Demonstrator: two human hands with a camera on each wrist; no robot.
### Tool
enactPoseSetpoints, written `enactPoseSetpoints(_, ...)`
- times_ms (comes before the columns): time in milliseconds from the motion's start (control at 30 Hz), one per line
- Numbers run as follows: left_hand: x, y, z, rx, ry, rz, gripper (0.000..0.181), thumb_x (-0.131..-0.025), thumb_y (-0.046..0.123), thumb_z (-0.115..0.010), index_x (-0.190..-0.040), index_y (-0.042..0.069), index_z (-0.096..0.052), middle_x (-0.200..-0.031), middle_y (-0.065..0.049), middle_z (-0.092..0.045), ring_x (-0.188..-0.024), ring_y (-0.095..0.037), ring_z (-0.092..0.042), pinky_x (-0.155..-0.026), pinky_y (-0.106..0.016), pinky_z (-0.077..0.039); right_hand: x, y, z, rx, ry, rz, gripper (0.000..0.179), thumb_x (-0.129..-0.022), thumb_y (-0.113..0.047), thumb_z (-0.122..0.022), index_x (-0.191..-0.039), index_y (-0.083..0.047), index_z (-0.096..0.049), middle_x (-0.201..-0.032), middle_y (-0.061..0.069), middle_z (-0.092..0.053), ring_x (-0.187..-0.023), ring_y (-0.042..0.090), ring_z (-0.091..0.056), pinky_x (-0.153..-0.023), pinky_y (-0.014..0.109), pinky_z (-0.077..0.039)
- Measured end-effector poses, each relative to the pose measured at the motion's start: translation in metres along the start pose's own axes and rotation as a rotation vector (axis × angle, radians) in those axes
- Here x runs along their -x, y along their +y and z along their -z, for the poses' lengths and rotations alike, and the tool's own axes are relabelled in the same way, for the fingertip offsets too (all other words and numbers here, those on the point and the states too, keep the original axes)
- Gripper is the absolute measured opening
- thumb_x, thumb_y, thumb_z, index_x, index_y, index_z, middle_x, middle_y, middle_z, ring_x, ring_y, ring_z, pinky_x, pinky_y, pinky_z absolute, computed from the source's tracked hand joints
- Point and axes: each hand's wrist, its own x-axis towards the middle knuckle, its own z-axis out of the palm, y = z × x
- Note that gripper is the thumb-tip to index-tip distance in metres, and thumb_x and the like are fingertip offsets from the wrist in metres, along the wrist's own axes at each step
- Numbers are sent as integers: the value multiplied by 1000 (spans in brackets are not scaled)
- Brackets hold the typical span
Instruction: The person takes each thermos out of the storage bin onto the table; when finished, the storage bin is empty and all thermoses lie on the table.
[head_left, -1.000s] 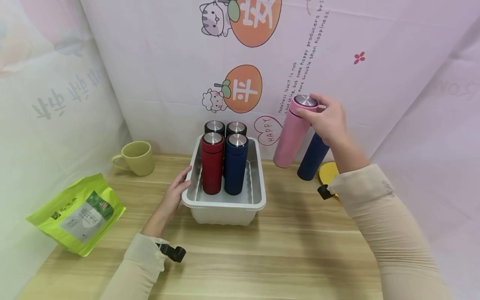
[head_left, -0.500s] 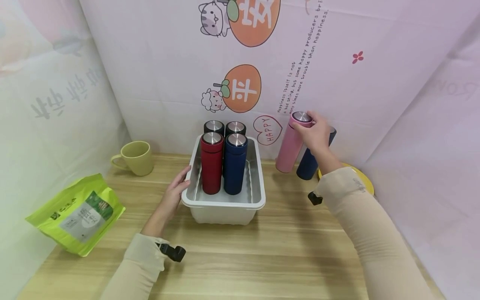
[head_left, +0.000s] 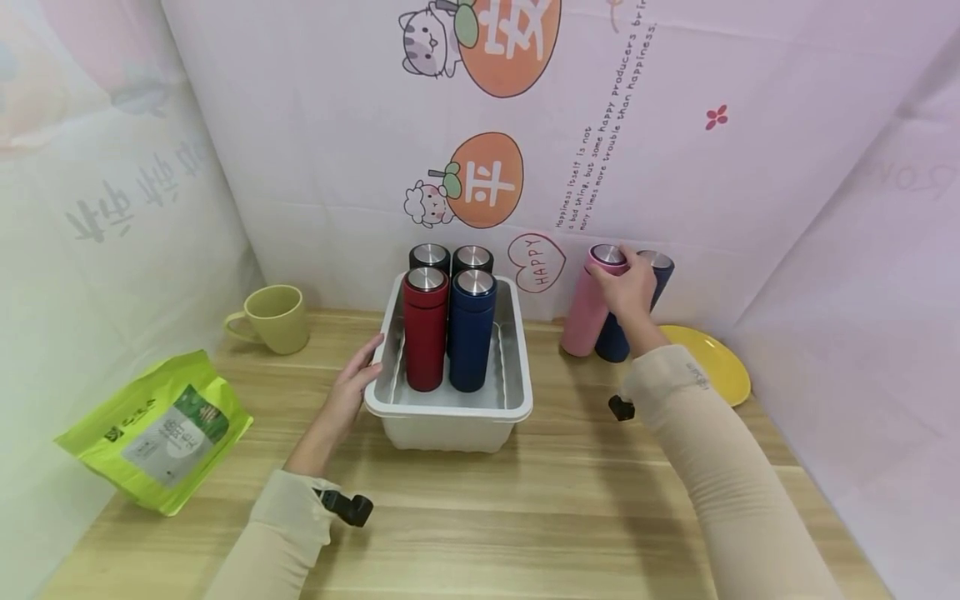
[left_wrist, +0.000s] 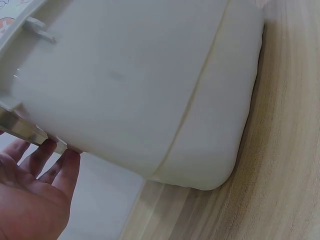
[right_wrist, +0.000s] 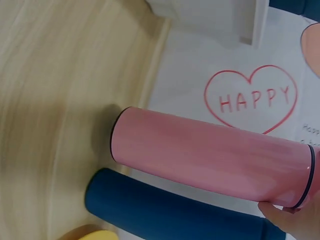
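Note:
My right hand (head_left: 632,287) grips the pink thermos bottle (head_left: 585,312) near its silver-topped lid. The pink bottle's base is at or just above the table; which, I cannot tell. Right beside it stands a dark blue thermos bottle (head_left: 613,340), partly hidden by that hand. My left hand (head_left: 351,385) rests at the left rim of a pale plastic bin (head_left: 450,412), its fingertips (left_wrist: 70,162) touching the side in the left wrist view. Inside the bin stand a red thermos bottle (head_left: 424,342), a blue thermos bottle (head_left: 472,342) and two black ones behind.
A yellow plate (head_left: 716,367) lies right of the blue bottle. At the left are a yellow-green mug (head_left: 281,318) and a bright green pouch (head_left: 168,433). A printed cloth (head_left: 337,150) hangs behind the wooden table (head_left: 465,525).
My right hand has lowered the pink thermos bottle and brought it right, close beside the blue one. More of the yellow plate shows. The left hand has stayed at the bin.

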Motion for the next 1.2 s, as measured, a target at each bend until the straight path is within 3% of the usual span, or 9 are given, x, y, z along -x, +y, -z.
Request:
enactPoseSetpoints(167, 0, 0, 0, -8, 0, 3, 54, -99, 2, -36, -151, -7, -21, -158, -23, -15, -140, -35, -19, -112, -50, -19, 1, 7, -5, -6, 9, 9, 67, -86, -29, -74, -143, -6, -48, -138, 21, -48, -127, 33, -42, -106, 41, -35)
enactPoseSetpoints(433, 1, 0, -1, -15, 9, -2, 53, -100, 2, -37, -150, -8, -22, -157, -25, -16, -140, -35, -20, -106, -32, -28, 3, 10, -11, -7, 10, 6, 64, -87, -26, -74, -142, -4, -49, -138, 23, -47, -127, 34, -42, -107, 40, -33)
enactPoseSetpoints(767, 2, 0, 0, -27, -2, 0, 54, -100, 3, -36, -151, -6, -21, -158, -23, -15, -140, -34, -18, -111, -46, -20, -1, 15, -15, -15, -12, -25, 67, -89, -29, -72, -145, -5, -45, -141, 22, -45, -127, 33, -42, -106, 41, -34)
enactPoseSetpoints(1000, 1, 0, 1, -29, -8, 1, 54, -100, 3, -36, -151, -7, -21, -158, -21, -14, -141, -33, -17, -106, -29, -28, -5, 17, -15, -23, -19, -58, 68, -89, -29, -72, -146, -7, -44, -142, 21, -43, -128, 32, -41, -107, 40, -34)
enactPoseSetpoints(1200, 1, -1, 1, -26, -10, -10, 54, -100, 3, -36, -150, -8, -21, -158, -22, -13, -141, -33, -16, -104, -26, -29, -7, 18, -17, -6, -13, -42, 68, -89, -30, -72, -146, -6, -44, -141, 23, -44, -129, 33, -40, -108, 40, -33)
